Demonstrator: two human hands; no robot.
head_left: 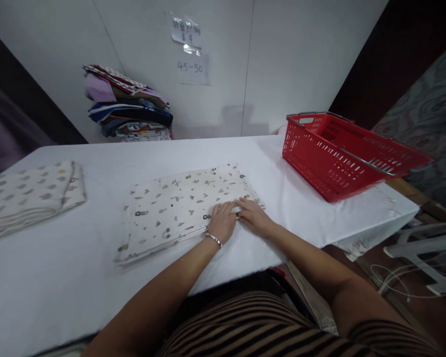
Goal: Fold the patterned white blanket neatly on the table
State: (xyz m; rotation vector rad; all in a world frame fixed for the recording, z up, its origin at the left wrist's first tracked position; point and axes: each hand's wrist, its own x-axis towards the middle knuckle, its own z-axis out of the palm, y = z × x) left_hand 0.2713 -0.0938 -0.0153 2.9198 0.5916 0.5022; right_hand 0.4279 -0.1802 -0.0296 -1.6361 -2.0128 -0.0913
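Observation:
A cream folded cloth [182,203] printed with small grey, green and yellow motifs lies flat on the white-covered table [85,277] in front of me. Its layers show along the near edge. My left hand [223,223], with a bracelet at the wrist, has its fingers over the cloth near the near right corner and closes on that edge. Right beside it, my right hand [253,215] pinches the same corner, fingers on top and thumb lower down. The fingertips of the two hands almost meet.
Another folded cream cloth [29,193] lies at the left. A red plastic basket [342,158] with metal handles stands at the right. Piled fabrics [130,106] rest against the wall under taped paper notes [191,67]. A white plastic stool [423,253] is on the floor at right.

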